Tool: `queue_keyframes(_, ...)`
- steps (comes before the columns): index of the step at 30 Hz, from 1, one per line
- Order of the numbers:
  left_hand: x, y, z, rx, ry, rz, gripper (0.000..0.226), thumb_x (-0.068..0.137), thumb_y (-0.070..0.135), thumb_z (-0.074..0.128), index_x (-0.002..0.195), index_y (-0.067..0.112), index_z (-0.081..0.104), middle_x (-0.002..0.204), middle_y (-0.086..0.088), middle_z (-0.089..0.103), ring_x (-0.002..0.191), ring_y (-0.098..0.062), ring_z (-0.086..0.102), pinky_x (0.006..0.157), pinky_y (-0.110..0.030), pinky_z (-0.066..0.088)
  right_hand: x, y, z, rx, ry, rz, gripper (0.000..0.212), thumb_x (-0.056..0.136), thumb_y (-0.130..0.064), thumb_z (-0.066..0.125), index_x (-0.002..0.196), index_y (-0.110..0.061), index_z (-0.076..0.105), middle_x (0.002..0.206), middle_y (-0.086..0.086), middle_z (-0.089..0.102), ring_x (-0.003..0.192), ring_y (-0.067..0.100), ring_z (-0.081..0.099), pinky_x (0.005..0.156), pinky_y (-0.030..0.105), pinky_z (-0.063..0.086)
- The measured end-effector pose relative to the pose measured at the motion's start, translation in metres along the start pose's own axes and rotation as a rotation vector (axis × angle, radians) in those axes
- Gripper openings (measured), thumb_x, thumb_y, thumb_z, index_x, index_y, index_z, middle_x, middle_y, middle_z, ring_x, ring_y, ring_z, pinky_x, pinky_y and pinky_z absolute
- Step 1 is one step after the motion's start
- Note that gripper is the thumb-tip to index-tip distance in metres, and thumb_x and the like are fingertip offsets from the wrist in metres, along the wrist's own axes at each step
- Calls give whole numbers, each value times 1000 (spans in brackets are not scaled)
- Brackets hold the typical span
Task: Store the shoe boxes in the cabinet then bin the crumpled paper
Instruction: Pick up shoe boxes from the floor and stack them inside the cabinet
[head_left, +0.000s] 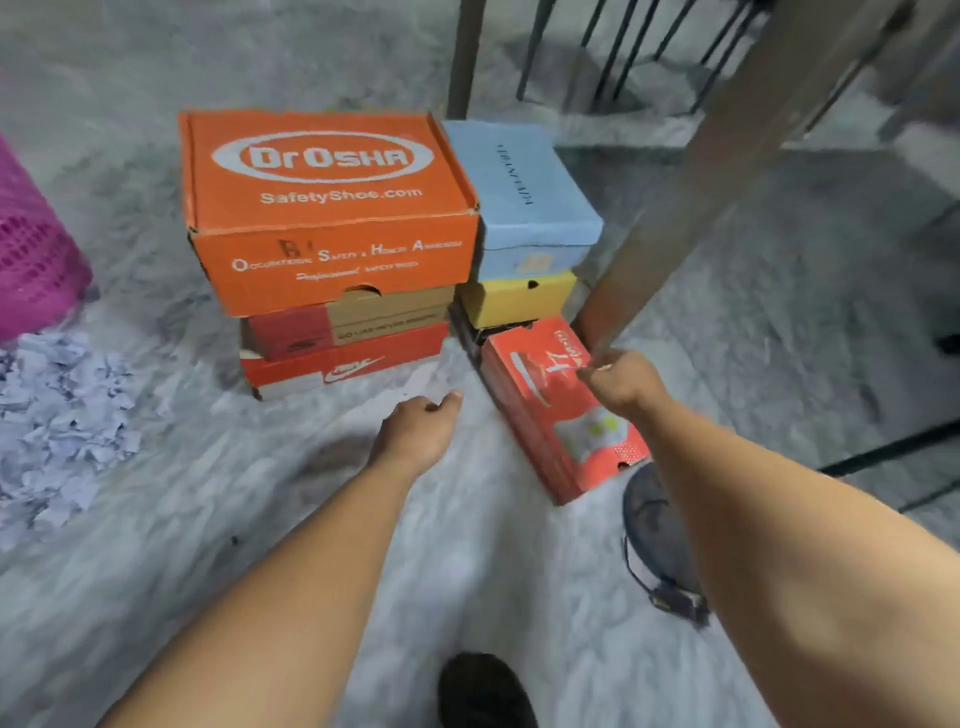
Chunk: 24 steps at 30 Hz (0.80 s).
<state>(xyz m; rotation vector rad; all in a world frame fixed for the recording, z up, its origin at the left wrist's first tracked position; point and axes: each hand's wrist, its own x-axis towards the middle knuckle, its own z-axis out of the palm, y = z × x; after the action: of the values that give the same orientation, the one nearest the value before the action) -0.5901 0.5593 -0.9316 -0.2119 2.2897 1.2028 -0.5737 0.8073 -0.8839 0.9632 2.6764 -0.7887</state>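
Flooring of mottled grey (156, 519) is filling the frame. Crumpled paper (57, 410) is lying heaped at the left edge beside a pink basket (31, 260). Shoe boxes are standing in two stacks at centre: an orange box (327, 208) is topping two red ones at left, a blue box (524, 192) is sitting on a yellow box (519, 299) at right. A red box (556, 410) is lying on the floor just below, its long axis running from upper left to lower right. The right hand (623, 384) is hovering over its upper end, fingers loosely curled, holding nothing. The left hand (421, 423), relaxed and empty, is reaching well apart, to the box's left. No cabinet can be identified.
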Motion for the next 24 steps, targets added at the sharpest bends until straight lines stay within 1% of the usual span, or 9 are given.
queue_keyframes(3, 36, 15, 54, -13, -98, -23, 46, 98, 47, 55, 64, 16, 48, 64, -9, 48, 70, -33, 52, 75, -43, 55, 45, 44, 5, 34, -28, 112, 49, 90, -38, 71, 127, -6, 65, 126, 20, 69, 116, 34, 65, 95, 35, 50)
queue_keyframes(5, 55, 17, 94, -150, -214, -96, 31, 96, 43, 62, 108, 14, 66, 103, -17, 64, 100, -34, 62, 88, -42, 56, 72, 74, 27, 86, -79, 184, 89, 79, -53, 79, 148, -10, 43, 140, 18, 58, 124, 35, 60, 104, 39, 50)
queue_keyframes(7, 64, 19, 131, -362, -349, -182, 57, 94, 41, 68, 144, 26, 46, 135, -1, 59, 120, -22, 57, 94, -41, 52, 91, 103, 52, 108, -124, 204, 114, 64, -62, 86, 152, -14, 32, 144, 17, 50, 128, 36, 56, 107, 43, 49)
queue_keyframes(9, 75, 10, 156, -458, -401, -147, 57, 88, 45, 72, 138, 34, 47, 127, 9, 66, 111, -13, 63, 86, -37, 55, 100, 119, 71, 32, -153, 141, 112, 59, -68, 86, 147, -16, 41, 141, 15, 51, 131, 34, 53, 107, 41, 48)
queue_keyframes(13, 79, -20, 157, -437, -111, -175, 74, 66, 70, 74, 124, 27, 54, 125, 1, 69, 109, -24, 69, 94, -48, 58, 86, 123, 80, 17, -301, 77, 94, 64, -58, 90, 133, -15, 44, 127, 4, 60, 115, 28, 61, 87, 38, 53)
queue_keyframes(16, 52, -48, 107, -377, -125, -293, 53, 79, 63, 73, 115, 26, 63, 112, -1, 73, 97, -24, 70, 87, -43, 62, 61, 93, 92, -2, -515, 64, 84, 61, -49, 93, 121, -22, 41, 116, -2, 60, 104, 26, 63, 81, 47, 59)
queue_keyframes(18, 30, -79, 62, -356, -193, -424, 73, 69, 61, 83, 127, 23, 58, 124, -8, 68, 102, -27, 69, 81, -40, 63, 40, 63, 110, -41, -626, -29, 74, 63, -41, 91, 116, -25, 43, 113, 0, 62, 100, 26, 65, 78, 48, 61)
queue_keyframes(21, -11, -135, -18, -410, -276, -562, 101, 53, 45, 97, 138, 15, 53, 143, -22, 53, 110, -32, 69, 78, -38, 64, 8, 2, 148, -54, -761, -182, 61, 58, -32, 86, 106, -26, 49, 103, 0, 70, 81, 22, 64, 58, 35, 55)
queue_keyframes(24, -65, -187, -89, -508, -228, -607, 73, 64, 30, 96, 127, 14, 61, 144, -23, 49, 107, -33, 73, 91, -43, 61, -36, -76, 183, -99, -906, -322, 54, 62, -29, 80, 108, -28, 53, 101, -3, 75, 79, 23, 63, 56, 34, 51)
